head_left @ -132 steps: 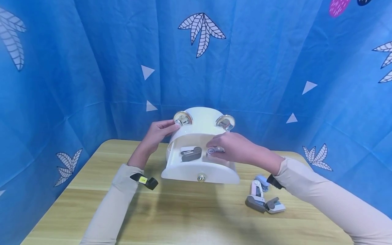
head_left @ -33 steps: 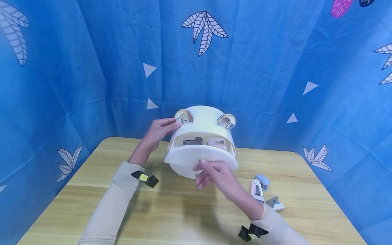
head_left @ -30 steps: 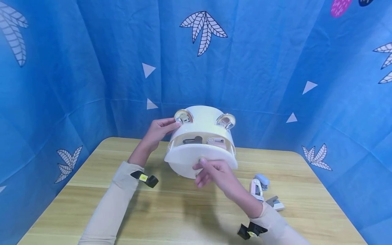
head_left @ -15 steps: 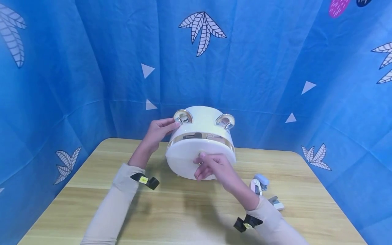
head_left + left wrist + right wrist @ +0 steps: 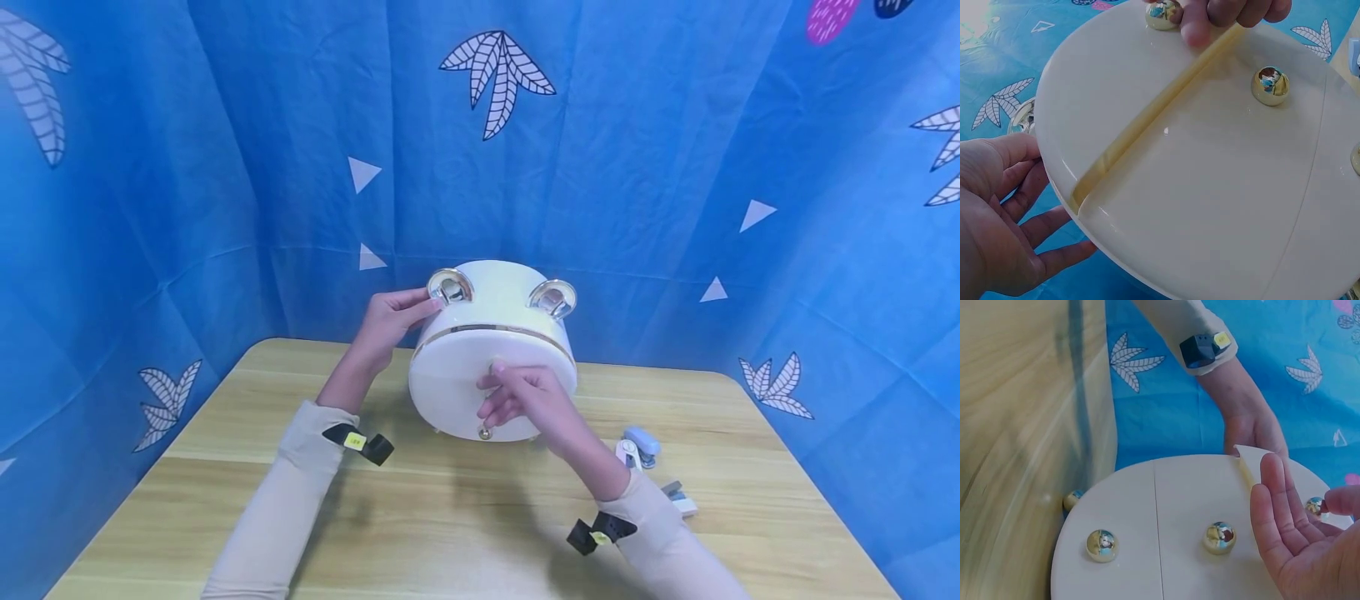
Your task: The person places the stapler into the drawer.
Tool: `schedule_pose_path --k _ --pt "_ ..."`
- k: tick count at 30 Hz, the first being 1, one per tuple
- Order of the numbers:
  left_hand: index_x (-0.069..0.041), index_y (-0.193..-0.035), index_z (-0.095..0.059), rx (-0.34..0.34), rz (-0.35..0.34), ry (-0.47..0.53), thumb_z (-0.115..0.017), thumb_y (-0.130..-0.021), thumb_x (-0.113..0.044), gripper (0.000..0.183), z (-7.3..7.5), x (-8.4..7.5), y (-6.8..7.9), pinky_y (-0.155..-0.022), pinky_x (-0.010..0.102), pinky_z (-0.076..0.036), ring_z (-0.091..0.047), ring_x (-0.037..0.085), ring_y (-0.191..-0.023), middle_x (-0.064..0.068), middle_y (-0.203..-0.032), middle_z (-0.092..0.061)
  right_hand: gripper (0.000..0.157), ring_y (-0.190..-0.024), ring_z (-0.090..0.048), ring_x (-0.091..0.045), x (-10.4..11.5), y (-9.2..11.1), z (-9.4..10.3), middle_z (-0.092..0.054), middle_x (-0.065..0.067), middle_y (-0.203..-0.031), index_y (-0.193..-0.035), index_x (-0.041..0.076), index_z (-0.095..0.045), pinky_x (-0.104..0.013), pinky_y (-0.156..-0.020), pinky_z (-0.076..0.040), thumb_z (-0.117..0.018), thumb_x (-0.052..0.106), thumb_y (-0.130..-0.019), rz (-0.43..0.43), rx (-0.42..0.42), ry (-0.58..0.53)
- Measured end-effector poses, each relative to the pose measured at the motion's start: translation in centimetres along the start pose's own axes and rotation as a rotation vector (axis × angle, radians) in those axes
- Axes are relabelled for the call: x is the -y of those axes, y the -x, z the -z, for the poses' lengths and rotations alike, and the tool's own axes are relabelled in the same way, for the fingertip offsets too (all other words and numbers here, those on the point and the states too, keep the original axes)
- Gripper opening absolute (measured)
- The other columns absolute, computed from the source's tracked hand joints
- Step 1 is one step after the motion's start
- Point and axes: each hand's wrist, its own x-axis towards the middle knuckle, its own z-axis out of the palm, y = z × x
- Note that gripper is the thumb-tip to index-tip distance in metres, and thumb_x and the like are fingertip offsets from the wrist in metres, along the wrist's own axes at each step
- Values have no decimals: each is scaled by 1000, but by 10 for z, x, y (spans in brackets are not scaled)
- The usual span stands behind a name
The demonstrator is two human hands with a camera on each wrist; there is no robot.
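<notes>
A white rounded drawer box (image 5: 442, 392) with gold knobs stands on the table. Its top drawer (image 5: 1097, 81) juts slightly, its shadowed lower edge showing in the left wrist view; its contents are hidden. My right hand (image 5: 528, 404) is in front, thumb on the top drawer's gold knob (image 5: 1316, 506), other fingers extended past it. My left hand (image 5: 386, 321) rests against the box's upper left side, thumb by the shiny left ear-shaped ornament (image 5: 450, 286). In the left wrist view its fingers (image 5: 1050, 228) lie fairly straight along the box edge.
Several mini staplers lie right of the box: a blue one (image 5: 642, 442), a whitish one (image 5: 627, 452) and a grey-and-white one (image 5: 681, 503) partly behind my right sleeve. The wooden table (image 5: 420, 533) backs onto a blue patterned curtain (image 5: 637, 167).
A pinkish mini stapler went into the drawer beside a grey one. My right hand then moved to the knob and pushed the drawer inward, hiding both. My left hand stayed in place.
</notes>
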Motion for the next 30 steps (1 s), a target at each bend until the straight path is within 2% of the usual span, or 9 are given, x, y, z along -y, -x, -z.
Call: schedule_pose_path --k 15,30 --pt "-7 -133 -67 4 0 9 -72 -95 -31 45 -1 4 -1 -109 49 -50 -62 30 -130 17 -135 -67 47 -67 -75 -15 -3 -12 5 -77 -8 -77 -112 -11 -69 -36 -73 -64 -50 32 -107 -18 -41 -23" --pt "-9 -135 -66 6 10 -24 -70 -97 -34 46 -1 7 -3 -109 51 -50 -62 31 -129 16 -135 -68 47 -65 -74 -15 -5 -14 8 -77 -13 -77 -111 -14 -69 -35 -70 -64 -49 29 -107 21 -27 -26"
